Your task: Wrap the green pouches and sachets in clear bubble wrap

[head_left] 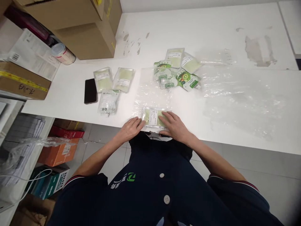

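Observation:
A flat clear packet with pale green contents and a white label (153,117) lies at the front edge of the table, on a sheet of clear plastic wrap (151,91). My right hand (176,128) rests on the packet's right part, fingers spread over its top and thumb near the table edge. At the packet's left end is my left hand (129,128), its fingers stretched out over the wrap and its thumb touching the packet's edge. Both hands look open. Whatever lies under the packet is hidden.
Left of the wrap lie several similar pouches (124,80) and a black phone (90,91). Behind it is a pile of green-and-white pouches (188,80). More clear plastic (240,100) spreads to the right. Cardboard boxes (89,40) and a can (63,54) stand at the back left.

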A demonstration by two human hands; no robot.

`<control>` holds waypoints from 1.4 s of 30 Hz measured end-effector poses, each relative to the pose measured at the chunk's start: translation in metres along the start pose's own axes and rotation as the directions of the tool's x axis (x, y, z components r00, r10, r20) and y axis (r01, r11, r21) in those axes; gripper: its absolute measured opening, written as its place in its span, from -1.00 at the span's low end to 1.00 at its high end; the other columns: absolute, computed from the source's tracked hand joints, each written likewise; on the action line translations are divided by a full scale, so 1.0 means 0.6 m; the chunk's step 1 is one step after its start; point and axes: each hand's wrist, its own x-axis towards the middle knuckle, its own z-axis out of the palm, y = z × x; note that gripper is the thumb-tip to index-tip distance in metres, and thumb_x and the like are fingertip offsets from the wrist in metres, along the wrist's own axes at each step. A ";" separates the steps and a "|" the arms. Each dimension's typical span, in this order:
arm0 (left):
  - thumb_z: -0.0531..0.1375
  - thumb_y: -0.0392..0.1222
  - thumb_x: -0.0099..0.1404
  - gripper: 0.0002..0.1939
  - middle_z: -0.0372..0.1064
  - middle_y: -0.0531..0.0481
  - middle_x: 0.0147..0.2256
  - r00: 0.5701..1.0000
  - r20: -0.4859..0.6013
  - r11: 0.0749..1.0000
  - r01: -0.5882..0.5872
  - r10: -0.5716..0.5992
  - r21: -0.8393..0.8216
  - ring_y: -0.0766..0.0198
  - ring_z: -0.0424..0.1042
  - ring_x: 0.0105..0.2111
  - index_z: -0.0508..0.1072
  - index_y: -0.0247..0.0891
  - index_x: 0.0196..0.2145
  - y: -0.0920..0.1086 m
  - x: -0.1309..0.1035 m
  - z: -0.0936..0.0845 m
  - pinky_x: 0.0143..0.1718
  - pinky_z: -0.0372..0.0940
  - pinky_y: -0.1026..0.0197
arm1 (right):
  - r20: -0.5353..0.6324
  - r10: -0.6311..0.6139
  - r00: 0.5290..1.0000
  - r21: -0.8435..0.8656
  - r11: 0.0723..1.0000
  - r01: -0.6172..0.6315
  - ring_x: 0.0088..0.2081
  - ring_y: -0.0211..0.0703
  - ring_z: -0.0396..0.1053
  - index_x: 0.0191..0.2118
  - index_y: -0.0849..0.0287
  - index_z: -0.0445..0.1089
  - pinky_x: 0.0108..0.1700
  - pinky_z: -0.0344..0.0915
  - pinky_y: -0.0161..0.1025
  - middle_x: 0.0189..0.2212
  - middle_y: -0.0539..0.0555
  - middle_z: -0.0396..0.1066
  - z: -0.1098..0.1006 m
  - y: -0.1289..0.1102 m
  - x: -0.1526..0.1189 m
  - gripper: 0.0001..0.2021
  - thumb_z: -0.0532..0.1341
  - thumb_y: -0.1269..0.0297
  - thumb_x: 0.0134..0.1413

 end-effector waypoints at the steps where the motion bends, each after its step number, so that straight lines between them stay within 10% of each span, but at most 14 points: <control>1: -0.01 -0.47 0.39 -0.61 0.49 -0.25 -0.09 0.999 -0.028 0.999 -0.032 0.032 0.014 0.05 0.48 0.01 0.33 -0.33 0.12 -0.002 0.003 0.001 0.02 0.43 -0.02 | 0.011 0.003 1.000 0.004 1.000 -0.003 0.30 0.31 0.02 0.30 0.27 0.17 0.25 0.16 0.19 0.30 0.38 0.10 0.003 -0.001 -0.001 -0.24 0.14 -0.20 0.17; 6: -0.04 -0.50 0.37 -0.43 0.44 -0.15 -0.24 0.985 -0.167 0.996 -0.054 0.041 -0.076 0.15 0.46 -0.20 0.12 -0.30 0.31 -0.007 0.016 -0.006 -0.20 0.44 0.07 | 0.004 -0.025 1.000 0.071 0.997 0.024 0.33 0.30 0.01 0.36 0.21 0.06 0.27 0.13 0.22 0.32 0.36 0.07 -0.002 0.007 -0.005 -0.20 0.16 -0.19 0.16; 11: -0.08 -0.51 0.37 -0.30 0.32 -0.05 -0.31 0.979 -0.203 0.987 -0.005 -0.028 -0.161 0.23 0.34 -0.30 -0.06 -0.15 0.40 -0.016 0.031 -0.038 -0.25 0.36 0.12 | -0.111 -0.061 0.992 0.233 0.969 0.085 0.29 0.10 0.14 0.37 0.11 0.02 0.19 0.29 0.09 0.31 0.30 0.10 -0.019 0.033 -0.007 -0.46 0.07 0.26 0.33; 19: -0.01 -0.45 0.39 -0.41 0.22 0.05 -0.44 0.970 -0.230 0.997 -0.072 0.074 0.019 0.30 0.22 -0.46 0.13 -0.16 0.33 -0.028 0.039 -0.029 -0.40 0.21 0.21 | -0.145 -0.121 0.982 0.308 0.938 0.161 0.15 0.06 0.33 0.19 0.11 0.33 0.11 0.35 0.10 0.12 0.23 0.37 -0.019 0.063 0.028 -0.52 0.08 0.51 0.16; 26: 0.01 -0.35 0.42 -0.57 0.16 0.07 -0.40 0.970 -0.244 0.997 0.003 -0.021 -0.074 0.38 0.12 -0.52 0.34 0.02 0.15 -0.037 0.043 -0.028 -0.54 0.09 0.33 | -0.162 -0.103 0.981 0.355 0.922 0.156 0.13 0.02 0.37 0.14 0.13 0.36 0.09 0.37 0.04 0.09 0.22 0.42 -0.017 0.063 0.036 -0.59 0.11 0.41 0.18; 32: 0.07 -0.12 0.44 -0.81 0.43 -0.06 -0.13 0.940 -0.291 0.979 0.137 -0.175 -0.149 0.31 0.31 -0.37 0.48 -0.09 -0.16 -0.052 0.082 -0.040 -0.35 0.27 0.20 | -0.003 0.117 0.993 0.609 0.788 -0.091 -0.12 -0.06 0.48 -0.06 0.12 0.46 -0.06 0.40 -0.09 -0.14 0.10 0.52 -0.048 0.069 0.056 -0.71 0.09 0.13 0.26; 37: -0.03 -0.03 0.48 -0.66 0.52 -0.06 -0.26 0.920 -0.084 0.889 0.342 -0.383 -0.303 0.20 0.42 -0.23 0.47 -0.19 -0.26 -0.085 0.146 -0.042 -0.14 0.27 0.11 | 0.214 0.307 0.927 0.654 0.660 -0.369 -0.50 -0.19 0.27 -0.51 0.15 0.29 -0.42 0.24 -0.23 -0.60 -0.02 0.27 -0.064 0.082 0.090 -0.51 0.08 -0.19 0.19; 42: 0.00 -0.07 0.43 -0.74 0.47 0.03 -0.37 0.818 0.162 0.734 0.569 -0.552 -0.372 0.25 0.39 -0.40 0.45 -0.20 -0.19 -0.139 0.196 -0.012 -0.34 0.20 0.21 | 0.178 0.495 0.851 0.601 0.630 -0.492 -0.48 -0.17 0.28 -0.25 0.14 0.28 -0.42 0.22 -0.24 -0.54 -0.02 0.32 -0.048 0.092 0.132 -0.63 0.15 -0.11 0.17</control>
